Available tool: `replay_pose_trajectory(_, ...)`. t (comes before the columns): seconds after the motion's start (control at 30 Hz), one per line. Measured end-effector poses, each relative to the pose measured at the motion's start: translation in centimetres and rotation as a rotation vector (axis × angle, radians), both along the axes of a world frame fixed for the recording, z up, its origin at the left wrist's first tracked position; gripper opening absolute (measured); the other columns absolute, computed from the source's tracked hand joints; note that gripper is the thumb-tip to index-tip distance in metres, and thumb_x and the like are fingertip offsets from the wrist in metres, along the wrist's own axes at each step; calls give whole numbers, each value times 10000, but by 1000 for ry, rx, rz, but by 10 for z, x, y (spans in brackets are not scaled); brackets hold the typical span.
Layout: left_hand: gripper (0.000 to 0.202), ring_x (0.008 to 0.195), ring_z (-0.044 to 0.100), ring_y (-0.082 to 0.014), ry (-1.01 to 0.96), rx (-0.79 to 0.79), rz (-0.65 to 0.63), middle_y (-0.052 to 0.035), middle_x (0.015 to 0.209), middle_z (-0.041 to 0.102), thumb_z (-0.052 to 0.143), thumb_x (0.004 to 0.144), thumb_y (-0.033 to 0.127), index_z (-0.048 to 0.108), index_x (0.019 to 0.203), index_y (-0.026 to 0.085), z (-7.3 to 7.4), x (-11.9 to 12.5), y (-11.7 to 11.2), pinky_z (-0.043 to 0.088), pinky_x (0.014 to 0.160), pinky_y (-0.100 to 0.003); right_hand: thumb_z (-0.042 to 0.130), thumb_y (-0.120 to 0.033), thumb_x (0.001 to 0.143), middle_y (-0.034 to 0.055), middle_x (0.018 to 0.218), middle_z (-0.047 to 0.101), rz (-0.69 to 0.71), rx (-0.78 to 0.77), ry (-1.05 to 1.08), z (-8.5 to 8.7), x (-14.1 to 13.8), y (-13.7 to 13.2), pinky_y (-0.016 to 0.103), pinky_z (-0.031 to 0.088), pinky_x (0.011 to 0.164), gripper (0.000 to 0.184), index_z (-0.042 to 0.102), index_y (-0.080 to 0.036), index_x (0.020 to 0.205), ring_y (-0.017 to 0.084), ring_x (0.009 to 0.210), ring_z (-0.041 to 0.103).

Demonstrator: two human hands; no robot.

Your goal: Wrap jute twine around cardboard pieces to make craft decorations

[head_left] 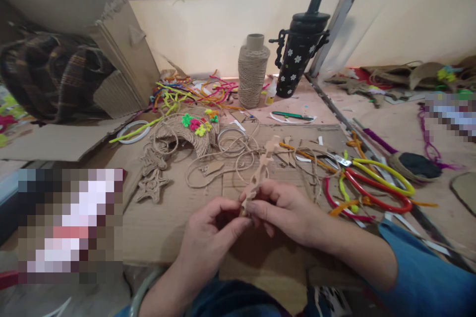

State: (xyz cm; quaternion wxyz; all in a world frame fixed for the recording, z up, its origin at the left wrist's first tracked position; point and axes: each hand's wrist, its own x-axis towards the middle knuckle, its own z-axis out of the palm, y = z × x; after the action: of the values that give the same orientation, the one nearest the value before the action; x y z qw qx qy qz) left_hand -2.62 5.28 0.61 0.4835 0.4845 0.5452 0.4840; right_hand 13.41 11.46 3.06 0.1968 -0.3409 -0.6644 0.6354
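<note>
Both hands meet low in the middle of the view over a cardboard sheet [156, 228]. My left hand [208, 237] pinches the near end of a narrow, notched cardboard strip [262, 166] that points away toward the back. My right hand [286, 210] is closed on the same end from the right, fingers curled over it. Loose jute twine [223, 158] loops lie just beyond the strip, beside a twine-wrapped crescent piece [189, 136] with small coloured flowers.
A jute twine spool [253, 72] and a black flowered bottle [301, 47] stand at the back. Coloured pipe cleaners [193, 91] lie behind, red and yellow rings [375, 183] to the right. Folded cardboard [122, 59] and dark checked cloth [52, 77] sit left. Twine stars [152, 183] lie nearby.
</note>
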Motion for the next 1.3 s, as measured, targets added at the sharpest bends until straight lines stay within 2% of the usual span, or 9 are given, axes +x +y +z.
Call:
replay_pose_trajectory(0.07,20,662,639,-130,65,64,-22,5,703,718,690,760,220,708,765,214,0,-1,-1,494,620,-204,502,-277,839,-53,557,498,-4,-1,11,1,0,1,157,358,423,140,511,-171,747,48,430,441)
replay_pose_trajectory(0.2,121,856,648,-148,206,300,61,-2,872,718,619,818,158,696,852,245,1,-3,-3,489,787,-228,499,-258,831,-51,580,513,-17,-2,37,2,0,2,155,361,413,118,518,-168,757,45,420,446)
replay_pose_trajectory(0.3,166,804,648,-137,332,416,77,4,826,704,611,803,102,687,832,246,2,-3,-3,491,744,-209,489,-229,834,-53,579,511,-20,9,38,2,1,2,150,361,406,98,522,-165,769,43,417,446)
replay_pose_trajectory(0.53,178,693,661,-137,541,552,71,-10,738,705,602,777,58,685,797,214,8,-2,1,499,672,-194,488,-227,835,-50,579,516,-35,29,-12,2,1,2,151,363,405,100,534,-165,771,47,418,447)
replay_pose_trajectory(0.8,138,672,622,-103,600,564,-9,11,719,657,556,821,74,594,773,197,13,-4,4,476,640,-173,498,-282,842,-34,605,534,2,19,-38,2,5,4,171,398,444,132,545,-166,800,64,460,478)
replay_pose_trajectory(0.97,130,720,602,-98,451,469,103,32,740,631,561,832,103,597,775,214,4,-7,1,479,684,-175,487,-292,827,-14,630,548,-8,5,-34,5,5,5,189,406,455,137,518,-167,782,75,471,493)
replay_pose_trajectory(1.13,101,745,607,-90,139,339,262,44,774,640,561,874,182,628,837,249,-3,-10,0,486,698,-161,485,-303,816,-26,610,523,-39,-43,17,6,5,8,187,385,438,132,488,-174,787,72,452,463)
replay_pose_trajectory(1.2,70,745,620,-102,93,295,194,34,803,656,602,853,221,641,900,256,-2,-10,0,496,693,-179,487,-306,820,-25,616,524,-30,-37,6,6,5,8,186,382,440,136,498,-172,799,73,461,465)
replay_pose_trajectory(1.3,80,744,617,-113,159,273,15,23,802,662,641,822,221,659,895,248,0,-7,1,486,674,-187,485,-305,827,-19,629,527,3,-7,-21,5,5,7,188,389,453,142,514,-166,808,76,479,475)
